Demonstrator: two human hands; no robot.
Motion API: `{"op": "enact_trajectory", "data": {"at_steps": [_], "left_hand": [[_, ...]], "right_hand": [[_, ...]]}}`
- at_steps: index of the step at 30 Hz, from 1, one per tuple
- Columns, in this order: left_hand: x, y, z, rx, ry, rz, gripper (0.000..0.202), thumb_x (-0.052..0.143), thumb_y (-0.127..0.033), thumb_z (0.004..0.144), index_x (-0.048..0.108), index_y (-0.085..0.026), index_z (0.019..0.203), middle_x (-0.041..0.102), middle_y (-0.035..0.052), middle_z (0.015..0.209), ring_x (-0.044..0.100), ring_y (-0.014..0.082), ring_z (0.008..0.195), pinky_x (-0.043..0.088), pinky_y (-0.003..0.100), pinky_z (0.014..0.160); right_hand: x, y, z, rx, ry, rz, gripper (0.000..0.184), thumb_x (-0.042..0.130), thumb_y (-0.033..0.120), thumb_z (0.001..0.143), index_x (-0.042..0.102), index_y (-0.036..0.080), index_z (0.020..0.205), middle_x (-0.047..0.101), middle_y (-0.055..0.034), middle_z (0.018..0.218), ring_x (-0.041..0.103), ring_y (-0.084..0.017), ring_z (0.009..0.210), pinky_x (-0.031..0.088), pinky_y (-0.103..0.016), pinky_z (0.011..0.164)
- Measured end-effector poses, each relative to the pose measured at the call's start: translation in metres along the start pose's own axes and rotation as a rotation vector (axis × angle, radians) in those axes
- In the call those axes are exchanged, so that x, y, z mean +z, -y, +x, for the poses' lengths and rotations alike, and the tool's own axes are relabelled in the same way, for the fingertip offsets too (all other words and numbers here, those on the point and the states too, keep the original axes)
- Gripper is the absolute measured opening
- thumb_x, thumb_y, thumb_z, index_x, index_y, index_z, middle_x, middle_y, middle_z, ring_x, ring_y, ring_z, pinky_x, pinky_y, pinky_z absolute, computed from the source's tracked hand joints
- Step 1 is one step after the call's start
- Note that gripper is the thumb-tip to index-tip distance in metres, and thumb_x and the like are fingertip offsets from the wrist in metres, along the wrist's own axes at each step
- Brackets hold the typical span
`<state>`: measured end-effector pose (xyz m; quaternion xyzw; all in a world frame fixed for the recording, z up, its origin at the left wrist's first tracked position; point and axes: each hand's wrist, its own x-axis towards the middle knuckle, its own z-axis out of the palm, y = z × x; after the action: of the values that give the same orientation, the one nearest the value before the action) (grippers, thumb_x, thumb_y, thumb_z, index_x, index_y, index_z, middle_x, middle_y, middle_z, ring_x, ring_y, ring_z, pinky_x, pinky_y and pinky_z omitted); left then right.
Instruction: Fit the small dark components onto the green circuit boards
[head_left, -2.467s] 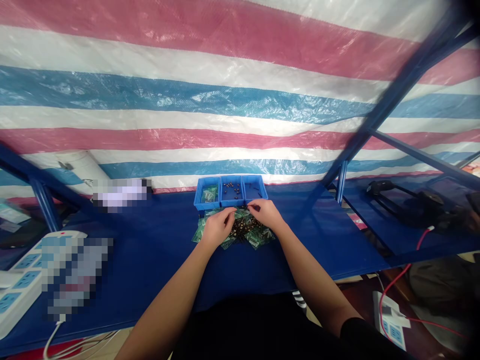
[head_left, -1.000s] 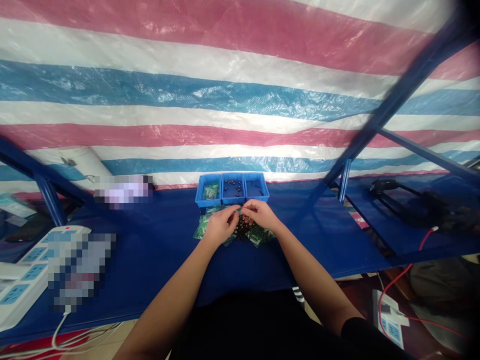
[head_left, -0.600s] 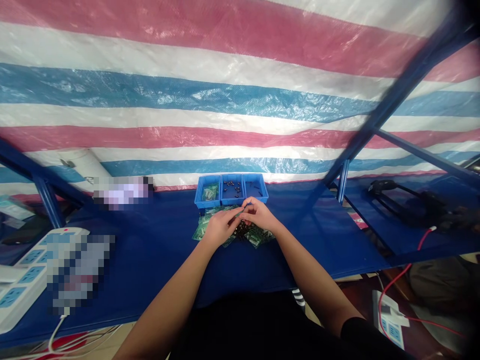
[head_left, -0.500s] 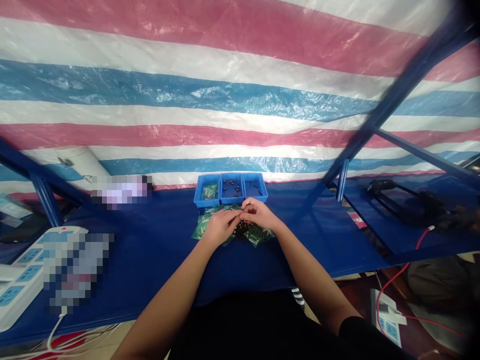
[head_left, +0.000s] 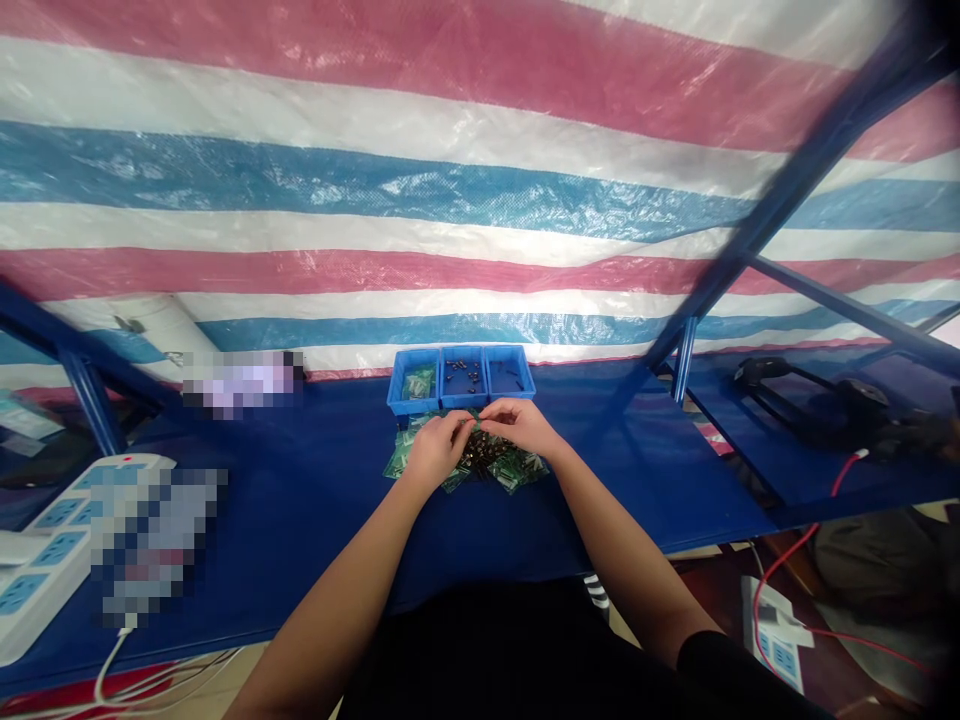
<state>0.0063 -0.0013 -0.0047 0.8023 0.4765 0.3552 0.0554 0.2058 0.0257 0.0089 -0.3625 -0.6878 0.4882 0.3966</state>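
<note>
My left hand [head_left: 439,443] and my right hand [head_left: 519,424] meet over a heap on the blue table. Both are closed, thumb against fingers, with their tips almost touching. A bit of green shows between the fingertips and looks like a small green packet [head_left: 474,414], though most of it is hidden. Under the hands lie several green packets [head_left: 517,469] with pale pieces in them. Small dark metal parts [head_left: 480,457] are heaped in the middle. Just beyond stand three joined blue bins: the left bin [head_left: 415,407] holds green packets, the middle bin [head_left: 463,400] small metal parts, the right bin [head_left: 517,353] thin dark pieces.
A white power strip [head_left: 45,560] lies at the left on the blue table [head_left: 315,520]. Blue frame posts [head_left: 683,360] rise on both sides. A striped sheet [head_left: 450,200] hangs behind. At right are a black device [head_left: 810,395] and a red cable [head_left: 806,535].
My fingertips have drawn slightly apart, and the right index finger has come down. A bit of green now shows between the hands. Bins and heap stay put.
</note>
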Motion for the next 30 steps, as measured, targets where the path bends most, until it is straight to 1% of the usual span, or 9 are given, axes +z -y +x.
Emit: {"op": "enact_trajectory", "data": {"at_steps": [4, 8, 13, 16, 18, 21, 25, 30], "left_hand": [[0.0024, 0.0011, -0.0001, -0.006, -0.033, -0.020, 0.021, 0.047, -0.035, 0.094, 0.059, -0.021, 0.103, 0.058, -0.0010, 0.064, 0.057, 0.0141, 0.062, 0.041, 0.023, 0.059], [0.0014, 0.0005, -0.0006, -0.001, -0.027, -0.046, 0.020, 0.047, -0.035, 0.094, 0.059, -0.021, 0.103, 0.056, -0.0015, 0.063, 0.056, 0.0134, 0.061, 0.041, 0.022, 0.058], [-0.0007, -0.0003, -0.0011, -0.047, 0.000, -0.082, 0.023, 0.047, -0.036, 0.093, 0.059, -0.022, 0.108, 0.060, -0.0014, 0.065, 0.059, 0.0130, 0.060, 0.043, 0.021, 0.055], [-0.0008, -0.0005, -0.0012, -0.034, -0.011, -0.090, 0.024, 0.046, -0.035, 0.094, 0.061, -0.023, 0.107, 0.066, 0.0006, 0.075, 0.061, 0.0128, 0.062, 0.045, 0.022, 0.058], [-0.0009, -0.0008, -0.0013, -0.016, -0.012, -0.095, 0.025, 0.046, -0.036, 0.094, 0.062, -0.022, 0.107, 0.068, 0.0015, 0.077, 0.062, 0.0133, 0.064, 0.046, 0.023, 0.059], [-0.0019, -0.0014, -0.0012, -0.012, -0.009, -0.104, 0.027, 0.047, -0.037, 0.093, 0.062, -0.022, 0.110, 0.066, 0.0008, 0.072, 0.062, 0.0138, 0.063, 0.045, 0.023, 0.058], [-0.0033, -0.0021, -0.0006, -0.013, -0.015, -0.091, 0.025, 0.046, -0.037, 0.094, 0.062, -0.022, 0.105, 0.065, 0.0004, 0.070, 0.062, 0.0134, 0.062, 0.044, 0.022, 0.058], [-0.0030, -0.0025, -0.0005, -0.081, 0.016, -0.094, 0.025, 0.044, -0.039, 0.095, 0.058, -0.022, 0.106, 0.060, -0.0025, 0.063, 0.060, 0.0129, 0.056, 0.041, 0.021, 0.053]], "right_hand": [[0.0012, 0.0003, 0.0006, 0.001, -0.037, 0.027, 0.034, 0.070, 0.045, 0.075, 0.069, 0.017, 0.095, 0.070, -0.0052, 0.081, 0.064, -0.015, 0.067, 0.052, -0.028, 0.063], [0.0017, 0.0009, 0.0003, -0.004, -0.037, 0.029, 0.031, 0.069, 0.043, 0.076, 0.070, 0.017, 0.094, 0.069, -0.0047, 0.078, 0.063, -0.015, 0.065, 0.051, -0.028, 0.062], [0.0023, 0.0003, -0.0007, -0.020, -0.064, 0.003, 0.028, 0.068, 0.042, 0.077, 0.069, 0.017, 0.090, 0.068, -0.0044, 0.078, 0.061, -0.014, 0.065, 0.049, -0.027, 0.060], [0.0025, -0.0012, -0.0006, -0.013, -0.065, 0.012, 0.027, 0.069, 0.041, 0.076, 0.069, 0.017, 0.088, 0.066, -0.0035, 0.075, 0.058, -0.013, 0.060, 0.046, -0.025, 0.055], [0.0027, -0.0024, -0.0001, -0.002, -0.061, 0.030, 0.026, 0.069, 0.040, 0.075, 0.068, 0.016, 0.087, 0.065, -0.0031, 0.074, 0.057, -0.012, 0.059, 0.045, -0.024, 0.054], [0.0029, -0.0024, 0.0004, 0.004, -0.079, 0.017, 0.026, 0.069, 0.040, 0.075, 0.068, 0.016, 0.085, 0.065, -0.0030, 0.072, 0.056, -0.012, 0.058, 0.045, -0.024, 0.054], [0.0030, 0.0017, -0.0007, 0.003, -0.080, -0.009, 0.028, 0.068, 0.042, 0.075, 0.068, 0.016, 0.085, 0.065, -0.0032, 0.072, 0.056, -0.012, 0.058, 0.046, -0.025, 0.053], [0.0040, 0.0040, -0.0016, -0.009, -0.078, -0.010, 0.031, 0.069, 0.044, 0.075, 0.068, 0.017, 0.090, 0.066, -0.0041, 0.077, 0.058, -0.013, 0.060, 0.048, -0.025, 0.055]]}}
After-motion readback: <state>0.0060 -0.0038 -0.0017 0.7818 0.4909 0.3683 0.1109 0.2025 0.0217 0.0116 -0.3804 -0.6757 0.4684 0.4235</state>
